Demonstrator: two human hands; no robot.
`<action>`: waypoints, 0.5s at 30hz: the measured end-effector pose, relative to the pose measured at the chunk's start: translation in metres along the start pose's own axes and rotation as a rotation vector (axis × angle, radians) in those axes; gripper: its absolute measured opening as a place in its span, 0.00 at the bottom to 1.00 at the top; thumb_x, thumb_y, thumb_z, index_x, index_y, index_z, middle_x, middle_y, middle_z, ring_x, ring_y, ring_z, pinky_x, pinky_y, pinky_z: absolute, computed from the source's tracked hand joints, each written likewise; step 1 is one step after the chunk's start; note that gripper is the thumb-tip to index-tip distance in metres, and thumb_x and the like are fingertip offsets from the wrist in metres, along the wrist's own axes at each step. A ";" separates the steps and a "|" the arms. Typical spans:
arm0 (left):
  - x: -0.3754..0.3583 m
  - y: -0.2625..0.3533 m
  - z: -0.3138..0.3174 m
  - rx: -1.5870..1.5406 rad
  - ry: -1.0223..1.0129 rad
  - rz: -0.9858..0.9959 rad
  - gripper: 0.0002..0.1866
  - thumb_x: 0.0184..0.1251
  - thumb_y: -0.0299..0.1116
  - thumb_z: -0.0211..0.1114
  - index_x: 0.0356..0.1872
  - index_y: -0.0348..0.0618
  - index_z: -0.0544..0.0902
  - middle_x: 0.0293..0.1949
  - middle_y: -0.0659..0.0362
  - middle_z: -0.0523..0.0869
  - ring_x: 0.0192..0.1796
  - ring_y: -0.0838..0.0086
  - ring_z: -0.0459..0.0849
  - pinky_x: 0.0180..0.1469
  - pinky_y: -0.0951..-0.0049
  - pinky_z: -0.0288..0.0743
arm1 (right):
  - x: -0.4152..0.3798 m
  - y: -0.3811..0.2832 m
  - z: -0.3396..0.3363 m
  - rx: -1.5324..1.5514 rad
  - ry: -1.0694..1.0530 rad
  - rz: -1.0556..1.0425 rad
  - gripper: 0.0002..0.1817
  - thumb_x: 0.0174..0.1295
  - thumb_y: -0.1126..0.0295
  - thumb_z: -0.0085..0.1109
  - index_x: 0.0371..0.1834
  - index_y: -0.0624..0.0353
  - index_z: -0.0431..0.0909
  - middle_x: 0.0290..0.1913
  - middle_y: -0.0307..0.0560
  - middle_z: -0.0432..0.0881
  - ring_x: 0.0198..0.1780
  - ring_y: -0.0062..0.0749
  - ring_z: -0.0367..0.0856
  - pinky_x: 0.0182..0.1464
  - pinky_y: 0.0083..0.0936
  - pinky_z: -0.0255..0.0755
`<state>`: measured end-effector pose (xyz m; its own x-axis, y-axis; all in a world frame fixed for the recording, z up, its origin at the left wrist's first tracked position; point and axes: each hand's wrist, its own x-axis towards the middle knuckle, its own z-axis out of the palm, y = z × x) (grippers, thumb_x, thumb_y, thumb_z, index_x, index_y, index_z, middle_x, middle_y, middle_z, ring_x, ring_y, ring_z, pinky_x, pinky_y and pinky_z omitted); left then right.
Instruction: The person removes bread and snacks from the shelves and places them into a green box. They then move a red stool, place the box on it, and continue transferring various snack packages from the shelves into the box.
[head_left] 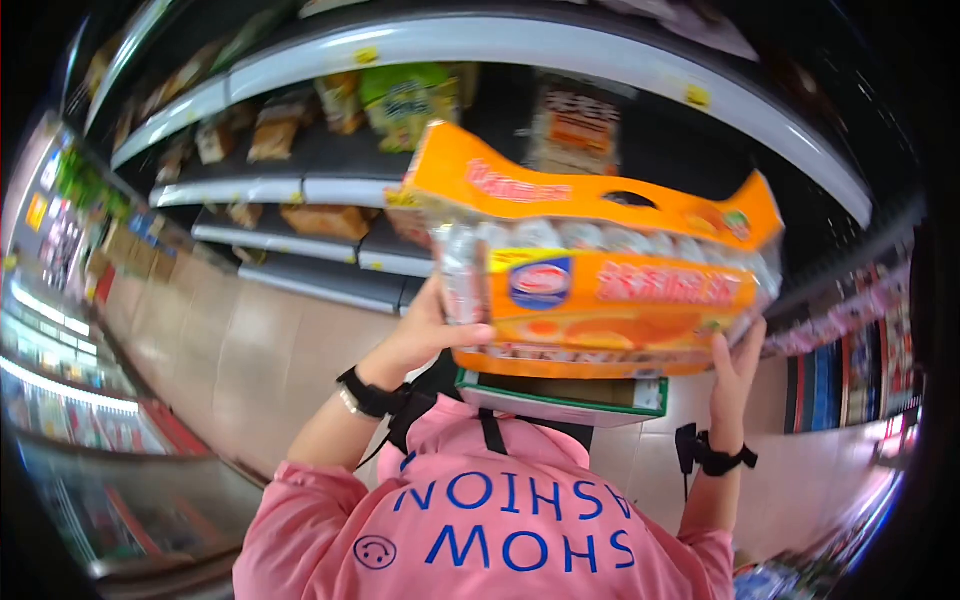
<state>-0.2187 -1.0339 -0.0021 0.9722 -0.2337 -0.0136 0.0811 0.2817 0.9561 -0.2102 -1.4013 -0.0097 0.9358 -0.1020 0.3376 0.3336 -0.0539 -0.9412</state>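
Observation:
A large orange multipack bag of snacks (pixel 620 300) with a carry-handle slot at its top is held up in front of the shelves. My left hand (pixel 425 325) grips its lower left side, the thumb lying across the front. At the lower right corner, my right hand (pixel 735 365) grips the bag with thumb and fingers. Wrapped packets show through the clear band below the handle. Underneath the bag is an open cardboard box (pixel 560 400) with a green edge, partly hidden by it.
Dark shelves with a pale front edge (pixel 480 38) curve ahead. On them stand a green and yellow bag (pixel 408 105) and a clear-windowed packet (pixel 575 125). Glass-fronted cooler cases (pixel 70 370) line the left; more stocked shelves (pixel 850 370) are at right. Tiled floor (pixel 250 340) lies between.

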 end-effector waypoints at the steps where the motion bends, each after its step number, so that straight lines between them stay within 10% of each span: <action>1: 0.000 -0.003 0.001 0.033 -0.024 0.035 0.47 0.41 0.28 0.77 0.64 0.40 0.57 0.57 0.61 0.68 0.60 0.76 0.65 0.63 0.73 0.58 | -0.004 0.014 -0.007 0.076 0.065 0.019 0.35 0.55 0.79 0.55 0.66 0.63 0.49 0.61 0.46 0.60 0.63 0.30 0.58 0.64 0.26 0.52; 8: 0.010 -0.003 0.000 0.048 -0.103 0.027 0.52 0.37 0.29 0.79 0.65 0.40 0.53 0.59 0.61 0.64 0.63 0.77 0.60 0.65 0.75 0.52 | -0.018 0.043 -0.029 0.266 0.152 0.048 0.47 0.50 0.79 0.58 0.71 0.61 0.38 0.68 0.48 0.51 0.69 0.33 0.50 0.69 0.31 0.46; 15: 0.005 -0.011 -0.008 0.105 -0.204 0.015 0.54 0.36 0.29 0.79 0.66 0.39 0.52 0.60 0.60 0.65 0.63 0.76 0.61 0.65 0.74 0.54 | -0.025 0.073 -0.052 0.215 0.040 -0.005 0.39 0.53 0.66 0.64 0.64 0.64 0.52 0.59 0.46 0.65 0.60 0.33 0.65 0.64 0.32 0.57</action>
<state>-0.2128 -1.0312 -0.0148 0.9076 -0.4168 0.0501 0.0332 0.1904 0.9812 -0.2150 -1.4546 -0.0857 0.9300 -0.1418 0.3390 0.3594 0.1584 -0.9196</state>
